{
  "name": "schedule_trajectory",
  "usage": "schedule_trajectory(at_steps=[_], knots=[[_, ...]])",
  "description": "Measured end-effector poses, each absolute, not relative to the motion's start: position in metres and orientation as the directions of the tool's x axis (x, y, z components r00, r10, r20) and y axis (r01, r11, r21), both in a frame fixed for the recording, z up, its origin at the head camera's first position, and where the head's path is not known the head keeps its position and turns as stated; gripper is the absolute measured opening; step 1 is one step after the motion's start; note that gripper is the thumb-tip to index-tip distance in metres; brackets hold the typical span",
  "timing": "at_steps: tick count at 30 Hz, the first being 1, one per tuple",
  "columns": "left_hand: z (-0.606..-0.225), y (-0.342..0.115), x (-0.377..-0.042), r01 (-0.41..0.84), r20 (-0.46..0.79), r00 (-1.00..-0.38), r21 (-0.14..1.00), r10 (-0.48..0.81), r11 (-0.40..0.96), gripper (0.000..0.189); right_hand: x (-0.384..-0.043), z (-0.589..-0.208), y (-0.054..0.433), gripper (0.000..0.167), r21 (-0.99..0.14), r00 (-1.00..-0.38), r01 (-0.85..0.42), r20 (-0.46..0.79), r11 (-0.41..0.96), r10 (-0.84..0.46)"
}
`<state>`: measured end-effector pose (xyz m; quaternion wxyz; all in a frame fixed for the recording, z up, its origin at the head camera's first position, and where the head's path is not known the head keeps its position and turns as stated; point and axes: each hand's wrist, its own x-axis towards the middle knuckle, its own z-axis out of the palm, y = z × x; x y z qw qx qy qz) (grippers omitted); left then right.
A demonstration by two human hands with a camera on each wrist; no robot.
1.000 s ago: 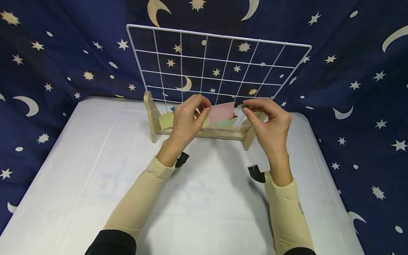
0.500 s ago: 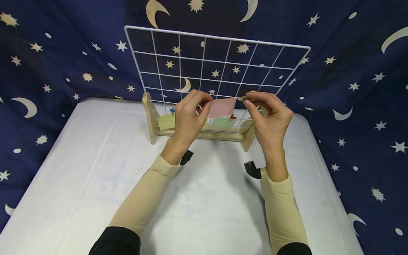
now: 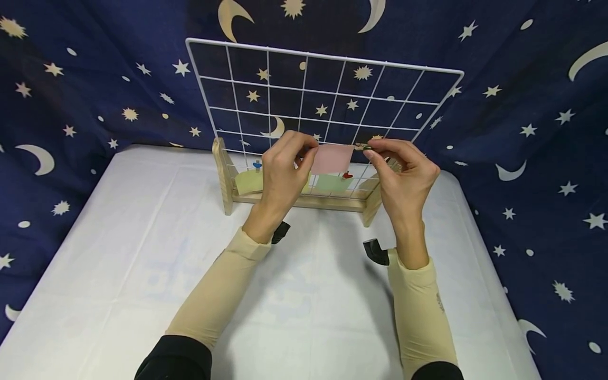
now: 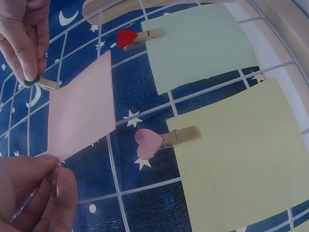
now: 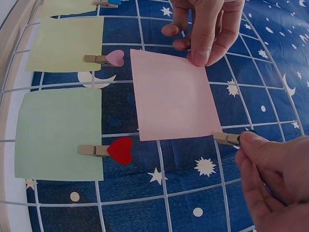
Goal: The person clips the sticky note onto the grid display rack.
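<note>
A pink sticky note (image 3: 332, 159) is held up against the white wire grid (image 3: 328, 54). My left hand (image 3: 287, 171) pinches one upper corner of it between thumb and fingertips. At the opposite upper corner my right hand (image 3: 404, 177) pinches a small wooden clothespin (image 5: 226, 138) with a dark green piece, mostly under the thumb. The clothespin's tip meets the note's corner; whether it bites the wire too I cannot tell. Below hang a green note (image 5: 60, 135) under a red-heart clothespin (image 5: 118, 151) and a yellow note (image 4: 241, 154) under a pink-heart clothespin (image 4: 149, 143).
Wooden feet and a bar (image 3: 328, 202) carry the grid on a white-covered table (image 3: 304, 295). Another yellow note (image 3: 248, 182) hangs at the left under a blue clothespin (image 3: 257, 165). A dark blue cloth (image 3: 537, 174) with moons and stars forms the backdrop.
Both hands have risen slightly with the pink note, bringing it higher on the grid. The clothespin has come up to the note's right corner. Over the last half second little has moved.
</note>
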<state>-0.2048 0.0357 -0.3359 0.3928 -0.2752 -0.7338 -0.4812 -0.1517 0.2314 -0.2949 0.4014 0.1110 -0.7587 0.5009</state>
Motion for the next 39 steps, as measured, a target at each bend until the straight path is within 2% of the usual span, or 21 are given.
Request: schedule_trajectory(at_steps=[17,24,30,39], knots=[[-0.340,0.040,-0.210,0.801,0.874,-0.486,0.449,-0.008,0.395,0.006,-0.171,-0.308,0.243,0.012,-0.665,-0.658,-0.593,0.725,0.454,0.202],[-0.343,0.045,-0.211,0.810,0.877,-0.480,0.448,-0.011,0.377,0.006,-0.172,-0.310,0.240,0.013,-0.736,-0.705,-0.516,0.655,0.439,0.271],[-0.343,0.044,-0.210,0.810,0.876,-0.483,0.450,-0.007,0.376,0.006,-0.172,-0.313,0.239,0.015,-0.699,-0.687,-0.557,0.691,0.448,0.226],[-0.343,0.044,-0.209,0.808,0.869,-0.494,0.462,-0.005,0.365,0.006,-0.169,-0.314,0.234,0.022,-0.616,-0.658,-0.547,0.735,0.567,0.165]])
